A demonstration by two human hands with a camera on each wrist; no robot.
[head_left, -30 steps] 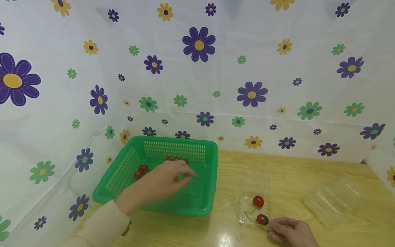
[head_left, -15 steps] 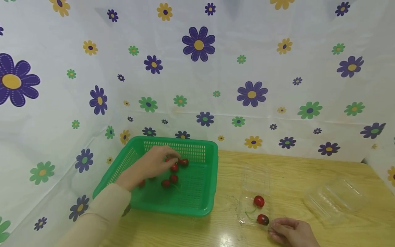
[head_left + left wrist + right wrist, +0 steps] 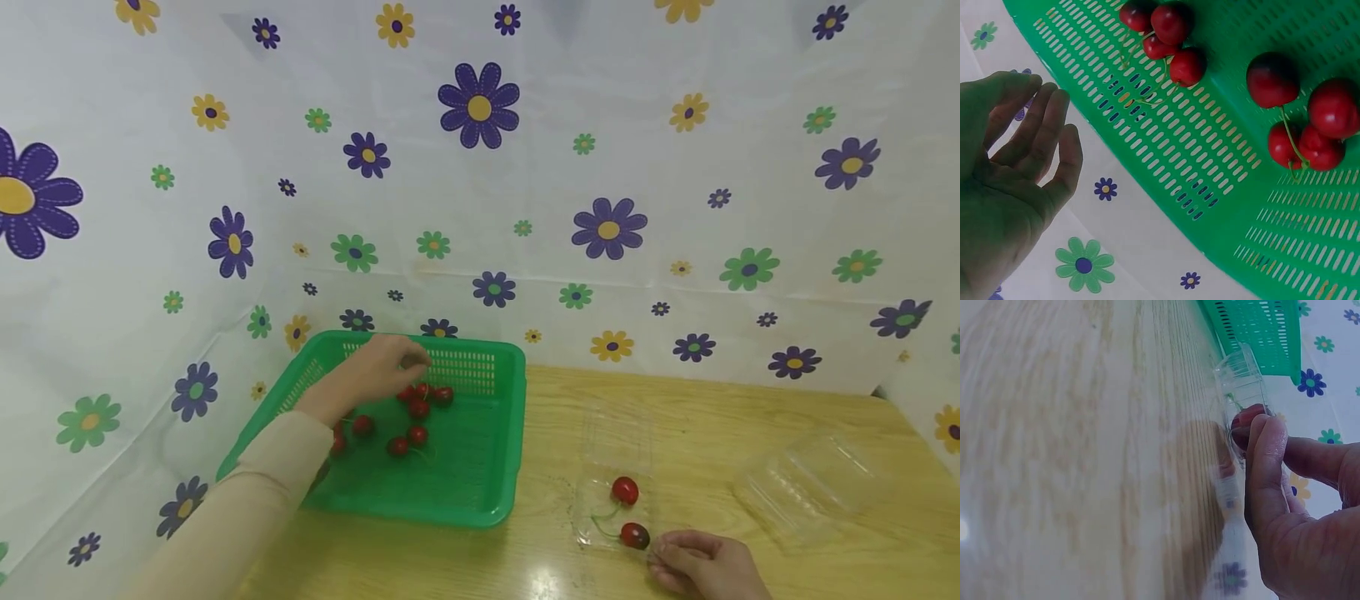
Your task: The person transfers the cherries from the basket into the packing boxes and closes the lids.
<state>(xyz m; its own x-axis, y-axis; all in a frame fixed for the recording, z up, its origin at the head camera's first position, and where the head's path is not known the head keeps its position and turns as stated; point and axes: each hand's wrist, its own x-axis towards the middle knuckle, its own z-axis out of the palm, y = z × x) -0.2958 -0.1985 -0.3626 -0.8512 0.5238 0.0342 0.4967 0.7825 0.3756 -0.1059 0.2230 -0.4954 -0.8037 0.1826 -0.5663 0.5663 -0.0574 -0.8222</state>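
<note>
My left hand point(image 3: 378, 367) is raised over the back of the green basket point(image 3: 450, 492), above a cluster of red cherries point(image 3: 418, 408). In the left wrist view the fingers of that hand point(image 3: 1029, 137) bend loosely and hold nothing; cherries point(image 3: 1188, 65) with green stems lie apart from them. My right hand point(image 3: 708, 562) pinches the near right corner of an opened clear plastic box point(image 3: 592, 533). Inside that box lie two cherries point(image 3: 625, 491) on joined stems. The right wrist view shows thumb and fingers point(image 3: 1269, 450) at the box's edge, partly covering a cherry.
A second clear plastic container point(image 3: 810, 487) stands on the wooden table point(image 3: 697, 425) at the right. Behind and to the left hangs a white flowered cloth point(image 3: 540, 183). More cherries point(image 3: 363, 426) lie on the basket's left side, partly behind the left forearm.
My left hand has moved back and left from the basket's middle to above its rear, uncovering several cherries. My right hand keeps its hold on the box. The head view has shifted slightly.
</note>
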